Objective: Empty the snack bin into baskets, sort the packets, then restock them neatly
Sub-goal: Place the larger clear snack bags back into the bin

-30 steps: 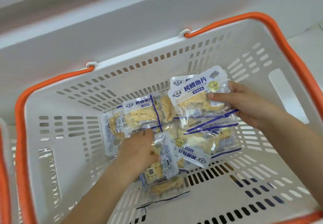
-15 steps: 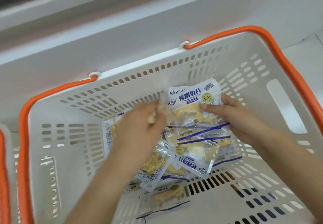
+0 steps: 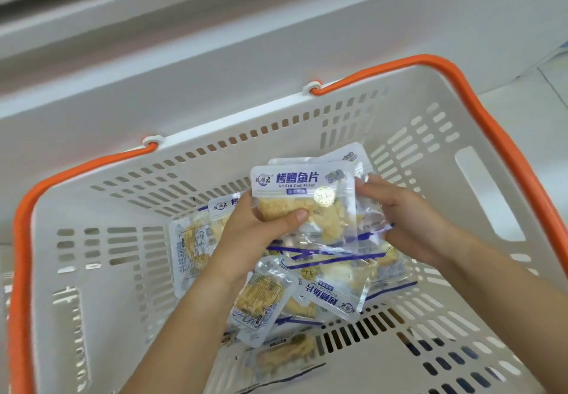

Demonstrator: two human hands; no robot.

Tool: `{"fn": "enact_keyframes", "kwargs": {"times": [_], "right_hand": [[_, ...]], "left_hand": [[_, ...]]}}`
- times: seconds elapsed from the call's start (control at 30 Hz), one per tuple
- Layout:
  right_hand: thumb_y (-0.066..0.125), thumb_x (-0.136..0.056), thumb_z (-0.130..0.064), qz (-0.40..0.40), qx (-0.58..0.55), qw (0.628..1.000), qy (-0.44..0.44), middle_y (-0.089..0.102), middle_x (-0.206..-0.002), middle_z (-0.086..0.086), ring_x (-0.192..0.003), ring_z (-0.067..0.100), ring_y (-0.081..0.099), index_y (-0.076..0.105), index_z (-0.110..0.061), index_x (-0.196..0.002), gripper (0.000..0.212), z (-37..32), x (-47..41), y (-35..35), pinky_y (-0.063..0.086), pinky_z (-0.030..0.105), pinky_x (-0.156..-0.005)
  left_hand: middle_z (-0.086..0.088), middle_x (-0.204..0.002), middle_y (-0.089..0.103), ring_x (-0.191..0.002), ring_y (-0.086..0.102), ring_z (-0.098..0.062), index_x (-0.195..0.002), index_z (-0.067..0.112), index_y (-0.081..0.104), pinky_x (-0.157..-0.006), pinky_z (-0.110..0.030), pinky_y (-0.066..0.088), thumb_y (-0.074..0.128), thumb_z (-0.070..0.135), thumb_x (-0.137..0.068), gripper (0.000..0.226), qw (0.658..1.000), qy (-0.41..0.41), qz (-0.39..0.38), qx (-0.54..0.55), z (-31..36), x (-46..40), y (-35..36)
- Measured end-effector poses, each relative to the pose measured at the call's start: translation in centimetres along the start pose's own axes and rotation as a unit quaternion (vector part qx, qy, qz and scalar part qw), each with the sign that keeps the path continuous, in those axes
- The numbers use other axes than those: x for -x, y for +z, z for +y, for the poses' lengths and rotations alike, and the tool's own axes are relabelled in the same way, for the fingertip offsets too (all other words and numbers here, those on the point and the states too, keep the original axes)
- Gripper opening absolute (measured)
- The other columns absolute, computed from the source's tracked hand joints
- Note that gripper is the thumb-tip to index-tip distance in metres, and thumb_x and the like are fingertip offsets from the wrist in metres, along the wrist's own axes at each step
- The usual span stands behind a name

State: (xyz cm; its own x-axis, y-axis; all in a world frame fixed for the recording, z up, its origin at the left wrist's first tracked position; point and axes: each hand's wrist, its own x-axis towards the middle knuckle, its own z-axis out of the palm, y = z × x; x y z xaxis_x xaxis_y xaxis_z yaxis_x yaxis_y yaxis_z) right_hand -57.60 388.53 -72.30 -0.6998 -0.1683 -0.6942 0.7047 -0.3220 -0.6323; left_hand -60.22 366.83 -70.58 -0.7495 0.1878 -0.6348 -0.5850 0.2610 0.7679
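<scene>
Both hands work inside a white slotted basket with orange handles; they hold a small stack of snack packets above the pile on the basket floor. The left hand grips the front packet, a clear pouch with a white and blue header reading "Grilled Cod Fillet", its thumb pressed across the pale yellow fillets showing through the film and its fingers curled behind. The right hand clasps the stack's right edge, fingers bent round several packets layered behind the front one; how many it holds is hard to tell, since the clear film overlaps and blurs. Beneath the hands, loose packets lie scattered on the basket floor, some face up, some turned back-side up or upside down, overlapping one another; one rests flat to the left of the left wrist. Behind the basket runs a pale ledge.
</scene>
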Motion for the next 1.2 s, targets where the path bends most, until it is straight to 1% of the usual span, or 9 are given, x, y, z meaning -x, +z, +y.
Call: {"fn": "enact_keyframes", "kwargs": {"times": [0.1,0.3,0.47,0.57,0.7,0.83,0.93,1.03,1.2], "right_hand": [[0.055,-0.072,-0.069,-0.033,0.037,0.999,-0.017,0.044,-0.143,-0.017,-0.131,0.009,0.044,0.045,-0.037,-0.138,0.074,-0.3,1.4,1.5,0.034,0.049,-0.11],[0.08,-0.074,-0.029,0.014,0.142,0.986,-0.091,0.066,-0.122,-0.003,-0.114,0.019,0.062,0.053,-0.023,-0.13,0.062,-2.0,4.6,3.3,0.042,0.045,-0.105],[0.08,-0.071,-0.016,-0.01,0.153,0.974,-0.167,0.07,-0.113,0.005,-0.104,0.023,0.067,0.055,-0.013,-0.126,0.061,-7.1,11.3,6.5,0.046,0.042,-0.096],[0.075,-0.07,-0.014,-0.017,0.168,0.96,-0.222,0.07,-0.112,0.01,-0.104,0.027,0.067,0.056,-0.01,-0.122,0.056,-10.1,15.7,9.5,0.047,0.044,-0.098],[0.08,-0.067,-0.016,-0.024,0.229,0.931,-0.282,0.07,-0.112,0.013,-0.105,0.03,0.066,0.057,-0.008,-0.122,0.06,-13.3,21.4,13.9,0.048,0.045,-0.098],[0.093,-0.052,-0.036,0.011,0.257,0.914,-0.315,0.064,-0.122,0.01,-0.114,0.024,0.06,0.046,-0.014,-0.134,0.097,-14.9,25.1,16.8,0.045,0.042,-0.103],[0.086,-0.065,-0.018,-0.006,0.281,0.898,-0.338,0.072,-0.105,0.007,-0.1,0.023,0.068,0.056,-0.014,-0.116,0.059,-16.0,27.8,18.0,0.05,0.041,-0.096],[0.081,-0.065,-0.016,-0.027,0.299,0.881,-0.366,0.073,-0.105,0.008,-0.099,0.026,0.069,0.06,-0.007,-0.114,0.054,-16.9,29.4,18.8,0.054,0.039,-0.09],[0.079,-0.063,-0.016,0.0,0.269,0.865,-0.423,0.075,-0.096,0.002,-0.088,0.018,0.071,0.064,-0.013,-0.104,0.044,-18.8,28.4,19.7,0.055,0.025,-0.072]], "left_hand": [[0.011,-0.101,0.073,-0.095,0.068,-0.007,-0.112,0.024,0.061,-0.09,-0.032,0.048,0.079,0.035,-0.065,0.051,0.999,-0.028,-0.01,0.015,-0.4,0.5,0.6],[0.004,-0.098,0.073,-0.093,0.068,-0.011,-0.109,0.021,0.063,-0.092,-0.036,0.047,0.066,0.029,-0.087,0.024,0.996,-0.035,0.01,0.082,2.2,4.6,1.6],[-0.003,-0.102,0.072,-0.099,0.065,-0.022,-0.119,0.023,0.057,-0.091,-0.037,0.048,0.081,0.031,-0.066,0.059,0.99,0.004,-0.068,0.12,8.7,10.6,-1.9],[-0.004,-0.086,0.07,-0.081,0.061,-0.022,-0.094,0.022,0.072,-0.079,-0.039,0.049,0.073,0.044,-0.066,0.036,0.98,0.002,-0.133,0.148,12.6,15.7,-3.4],[-0.003,-0.096,0.073,-0.083,0.068,-0.021,-0.113,0.015,0.063,-0.087,-0.042,0.052,0.072,0.041,-0.068,0.052,0.978,0.122,-0.097,0.136,15.7,21.4,-4.5],[0.0,-0.101,0.073,-0.088,0.069,-0.015,-0.116,0.019,0.06,-0.083,-0.034,0.051,0.071,0.036,-0.067,0.053,0.964,0.237,-0.037,0.119,17.6,25.6,-4.8],[0.0,-0.103,0.073,-0.091,0.07,-0.015,-0.117,0.017,0.061,-0.071,-0.022,0.051,0.072,0.028,-0.074,0.045,0.949,0.305,-0.039,0.064,18.8,27.4,-5.4],[0.004,-0.108,0.072,-0.098,0.068,-0.011,-0.12,0.019,0.057,-0.08,-0.022,0.054,0.074,0.019,-0.081,0.043,0.94,0.342,-0.012,0.018,20.1,28.3,-6.1],[0.016,-0.11,0.068,-0.102,0.063,0.0,-0.119,0.03,0.055,-0.091,-0.026,0.05,0.078,0.041,-0.074,0.052,0.92,0.379,0.051,-0.088,22.9,27.4,-7.9]]}}
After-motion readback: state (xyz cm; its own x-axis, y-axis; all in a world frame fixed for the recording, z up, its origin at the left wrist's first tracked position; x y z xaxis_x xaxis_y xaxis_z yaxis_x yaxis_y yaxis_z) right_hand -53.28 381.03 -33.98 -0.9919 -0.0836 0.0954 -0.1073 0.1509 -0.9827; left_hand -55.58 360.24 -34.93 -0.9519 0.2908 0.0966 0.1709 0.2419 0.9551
